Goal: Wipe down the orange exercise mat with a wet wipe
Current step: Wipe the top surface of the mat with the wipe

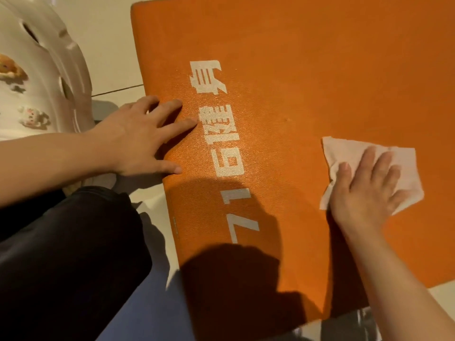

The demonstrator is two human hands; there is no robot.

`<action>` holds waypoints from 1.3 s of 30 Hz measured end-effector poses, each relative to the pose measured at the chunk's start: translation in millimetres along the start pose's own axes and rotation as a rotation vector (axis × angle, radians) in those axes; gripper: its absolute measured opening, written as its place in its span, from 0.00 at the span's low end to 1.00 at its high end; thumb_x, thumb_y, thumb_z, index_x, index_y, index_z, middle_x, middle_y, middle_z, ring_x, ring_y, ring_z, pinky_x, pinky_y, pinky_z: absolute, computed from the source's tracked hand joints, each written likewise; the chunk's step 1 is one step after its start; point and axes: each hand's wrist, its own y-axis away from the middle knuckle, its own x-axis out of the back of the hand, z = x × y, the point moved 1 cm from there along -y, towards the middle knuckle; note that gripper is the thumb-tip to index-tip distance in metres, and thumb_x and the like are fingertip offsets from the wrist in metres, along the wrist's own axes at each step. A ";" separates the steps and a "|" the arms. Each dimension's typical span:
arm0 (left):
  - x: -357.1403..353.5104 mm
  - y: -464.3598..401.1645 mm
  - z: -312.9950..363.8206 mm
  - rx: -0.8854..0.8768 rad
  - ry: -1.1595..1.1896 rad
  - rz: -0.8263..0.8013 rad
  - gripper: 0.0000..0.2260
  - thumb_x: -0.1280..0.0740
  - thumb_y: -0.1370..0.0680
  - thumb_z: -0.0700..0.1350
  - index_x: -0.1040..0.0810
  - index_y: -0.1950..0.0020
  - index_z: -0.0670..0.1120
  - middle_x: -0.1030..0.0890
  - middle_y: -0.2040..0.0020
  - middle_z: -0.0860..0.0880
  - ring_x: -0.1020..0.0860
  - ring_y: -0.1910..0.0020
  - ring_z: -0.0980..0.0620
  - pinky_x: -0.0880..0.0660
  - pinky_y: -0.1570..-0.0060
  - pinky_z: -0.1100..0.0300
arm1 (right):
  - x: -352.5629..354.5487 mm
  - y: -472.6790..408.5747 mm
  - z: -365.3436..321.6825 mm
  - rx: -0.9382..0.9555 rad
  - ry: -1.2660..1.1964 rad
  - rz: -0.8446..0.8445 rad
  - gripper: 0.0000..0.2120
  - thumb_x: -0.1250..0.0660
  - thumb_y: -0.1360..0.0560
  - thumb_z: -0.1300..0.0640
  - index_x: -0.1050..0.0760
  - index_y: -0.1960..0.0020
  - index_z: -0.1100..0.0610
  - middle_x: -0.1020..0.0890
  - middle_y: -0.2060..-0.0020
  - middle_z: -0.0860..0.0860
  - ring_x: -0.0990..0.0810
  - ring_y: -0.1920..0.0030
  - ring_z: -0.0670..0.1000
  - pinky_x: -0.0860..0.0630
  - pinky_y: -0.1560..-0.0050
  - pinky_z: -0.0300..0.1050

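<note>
From my head view I see the flat orange textured exercise mat [307, 77] filling most of the picture, lying on a pale tiled floor [110, 45] with its left edge and far left corner in sight. White printed characters [221, 143] run in a line down the mat's left part. At lower left a dark trouser leg [61, 254] sits beside the mat, and a cream perforated clog with small charms [37, 77] rests on the floor at upper left. My left hand [140, 139] lies flat on the mat's left edge, fingers straight and spread wide, fingertips just reaching the white characters. My right hand [364, 190] presses down with fingers straight and slightly spread on the thin white crumpled wet wipe [349, 151], which lies on the mat's right part, well apart from the lettering; the wipe's corners stick out beyond the palm and fingers. A dark shadow falls over the mat's near end
</note>
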 end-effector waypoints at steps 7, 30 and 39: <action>6.6 3.9 1.9 0.013 0.000 -0.097 0.43 0.56 0.28 0.78 0.42 0.20 0.53 0.34 0.26 0.35 0.31 0.36 0.26 0.27 0.42 0.32 | -57.7 117.7 -81.9 0.442 0.068 0.000 0.30 0.53 0.20 0.43 0.45 0.21 0.55 0.44 0.22 0.58 0.48 0.22 0.61 0.54 0.26 0.63; 18.4 141.2 200.7 0.729 1.021 -0.125 0.25 0.41 0.17 0.55 0.42 0.21 0.51 0.31 0.27 0.45 0.28 0.32 0.43 0.31 0.38 0.52 | 3.5 55.9 73.1 0.042 0.022 -0.133 0.34 0.60 0.20 0.37 0.58 0.19 0.53 0.59 0.20 0.55 0.60 0.21 0.59 0.60 0.26 0.67; -38.3 179.5 282.1 1.141 1.494 -0.083 0.19 0.43 0.16 0.47 0.35 0.25 0.49 0.25 0.33 0.46 0.26 0.36 0.44 0.30 0.33 0.46 | -64.6 232.7 -20.9 0.868 0.174 -0.232 0.30 0.52 0.21 0.41 0.42 0.22 0.52 0.41 0.22 0.56 0.46 0.22 0.62 0.57 0.25 0.66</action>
